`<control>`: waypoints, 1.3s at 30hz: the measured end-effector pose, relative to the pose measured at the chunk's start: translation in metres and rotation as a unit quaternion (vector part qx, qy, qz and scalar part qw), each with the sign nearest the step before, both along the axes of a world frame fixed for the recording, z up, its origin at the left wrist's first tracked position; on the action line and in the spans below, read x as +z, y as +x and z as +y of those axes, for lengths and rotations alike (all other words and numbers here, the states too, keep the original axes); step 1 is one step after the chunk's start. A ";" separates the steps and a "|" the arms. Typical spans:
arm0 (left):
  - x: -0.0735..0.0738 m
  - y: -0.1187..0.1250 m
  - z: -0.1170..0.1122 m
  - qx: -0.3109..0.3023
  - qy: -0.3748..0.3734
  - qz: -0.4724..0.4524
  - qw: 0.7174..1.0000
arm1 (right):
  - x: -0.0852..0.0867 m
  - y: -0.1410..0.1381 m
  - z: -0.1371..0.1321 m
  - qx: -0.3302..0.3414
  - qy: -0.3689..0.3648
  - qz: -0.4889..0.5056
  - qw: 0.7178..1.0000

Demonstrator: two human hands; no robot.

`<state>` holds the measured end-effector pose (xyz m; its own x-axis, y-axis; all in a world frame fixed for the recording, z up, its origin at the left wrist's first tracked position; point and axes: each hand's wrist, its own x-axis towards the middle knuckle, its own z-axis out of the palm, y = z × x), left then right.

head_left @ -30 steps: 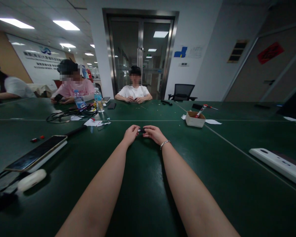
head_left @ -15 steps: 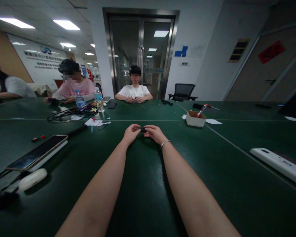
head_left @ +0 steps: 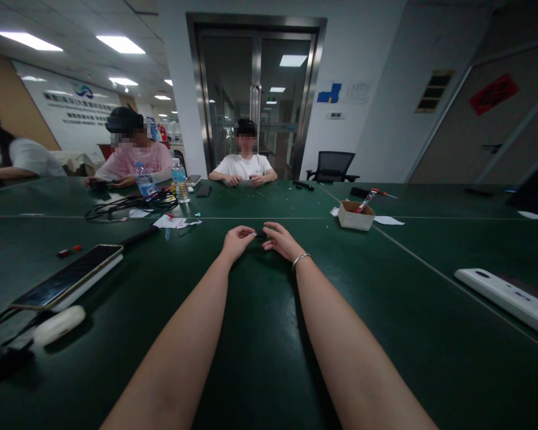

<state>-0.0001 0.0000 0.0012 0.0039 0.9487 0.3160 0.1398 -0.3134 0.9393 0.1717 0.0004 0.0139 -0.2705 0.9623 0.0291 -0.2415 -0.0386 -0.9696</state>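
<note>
A small black object [head_left: 260, 234], too small to name, sits between my two hands over the green table. A pale bit shows at its left end. My left hand [head_left: 238, 243] is closed, pinching that end between thumb and fingertips. On the other side, my right hand [head_left: 283, 242] has its fingers apart around the object's right end. Whether a right fingertip still touches it is hard to make out. A silver bracelet [head_left: 301, 260] circles my right wrist.
Left lie a phone [head_left: 67, 278], a white rounded case [head_left: 59, 325] and black cables [head_left: 130, 206]. Two bottles [head_left: 180, 182] stand beyond. A small box [head_left: 355, 218] holding a tool is at right, with a white device [head_left: 504, 298] nearer. Several people sit across the table [head_left: 376, 280].
The fingers of my right hand have spread and loosened from the black object. My left hand keeps its pinch, almost in place. The person opposite has shifted their hands slightly.
</note>
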 end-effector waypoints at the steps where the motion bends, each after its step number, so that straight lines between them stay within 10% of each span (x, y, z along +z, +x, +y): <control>1: 0.000 0.000 0.000 -0.001 0.000 -0.003 1.000 | 0.000 -0.001 0.000 -0.003 -0.010 -0.021 1.000; 39: 0.000 0.001 0.003 0.026 -0.011 -0.047 0.999 | 0.001 0.000 0.002 0.009 0.012 -0.019 1.000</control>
<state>0.0004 0.0026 0.0016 -0.0734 0.9539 0.2909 0.0662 -0.2864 0.9558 0.1718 0.0021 0.0154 -0.2896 0.9563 0.0408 -0.2039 -0.0200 -0.9788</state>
